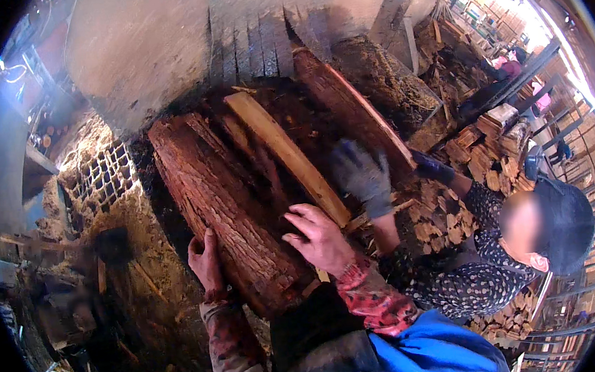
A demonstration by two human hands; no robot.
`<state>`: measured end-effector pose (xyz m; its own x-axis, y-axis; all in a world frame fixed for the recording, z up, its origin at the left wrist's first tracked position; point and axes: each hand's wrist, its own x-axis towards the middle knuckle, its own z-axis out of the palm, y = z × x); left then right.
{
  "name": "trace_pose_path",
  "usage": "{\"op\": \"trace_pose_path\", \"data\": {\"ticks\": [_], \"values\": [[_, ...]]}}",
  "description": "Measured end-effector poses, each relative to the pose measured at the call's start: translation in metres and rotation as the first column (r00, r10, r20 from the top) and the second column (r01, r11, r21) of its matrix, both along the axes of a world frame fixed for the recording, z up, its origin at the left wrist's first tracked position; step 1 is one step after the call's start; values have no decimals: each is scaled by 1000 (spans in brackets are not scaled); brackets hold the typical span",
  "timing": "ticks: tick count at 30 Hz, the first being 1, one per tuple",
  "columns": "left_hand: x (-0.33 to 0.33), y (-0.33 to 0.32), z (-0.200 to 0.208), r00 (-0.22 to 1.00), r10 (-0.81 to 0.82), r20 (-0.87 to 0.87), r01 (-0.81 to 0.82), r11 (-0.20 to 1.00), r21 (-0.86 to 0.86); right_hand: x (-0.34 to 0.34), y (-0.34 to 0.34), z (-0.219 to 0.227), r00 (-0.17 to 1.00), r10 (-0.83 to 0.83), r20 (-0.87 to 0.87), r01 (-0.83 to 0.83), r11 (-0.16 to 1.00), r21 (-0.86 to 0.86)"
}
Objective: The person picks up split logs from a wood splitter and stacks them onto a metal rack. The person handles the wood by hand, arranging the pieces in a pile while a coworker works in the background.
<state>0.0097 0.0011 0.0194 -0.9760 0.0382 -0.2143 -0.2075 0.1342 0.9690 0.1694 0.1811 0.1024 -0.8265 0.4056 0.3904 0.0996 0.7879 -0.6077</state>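
Observation:
A thick slab of log with rough reddish bark [215,206] lies lengthwise in front of me, its near end close to my body. My left hand [207,263] grips its left edge, thumb on top; the other fingers are partly hidden. My right hand [321,239] hovers at or just over the slab's right side, fingers apart; whether it touches cannot be told. Right of the slab lies a pale sawn strip of wood [288,155], with thin dark bark pieces between them. Farther right is a reddish bark-edged board [354,104].
A co-worker [471,263] leans in from the right, a grey gloved hand [363,177] blurred beside the pale strip. Ahead, dark hanging strips [251,46] fringe a big beige housing [140,51]. Sawdust and a metal grid [104,174] lie left; stacked wood pieces [447,216] stand right.

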Motion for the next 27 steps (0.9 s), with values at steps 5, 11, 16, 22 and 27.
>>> {"op": "trace_pose_path", "data": {"ticks": [5,11,16,22,27], "values": [[0,-4,-5,999,32,-1,-32,999,-2,9,36,-1,981,-195,-5,195,979,57],[1,1,7,1000,11,-8,-11,1000,8,1,89,-74,902,-266,341,183,949,256],[5,0,21,1000,-1,18,1,1000,1,-15,90,-56,815,-226,533,127,968,217],[-1,-5,3,999,-7,31,6,1000,19,-19,107,-50,954,-86,289,146,970,-195],[4,3,19,1000,-13,22,13,1000,-1,-22,112,-65,935,-218,280,300,907,-296]]}}
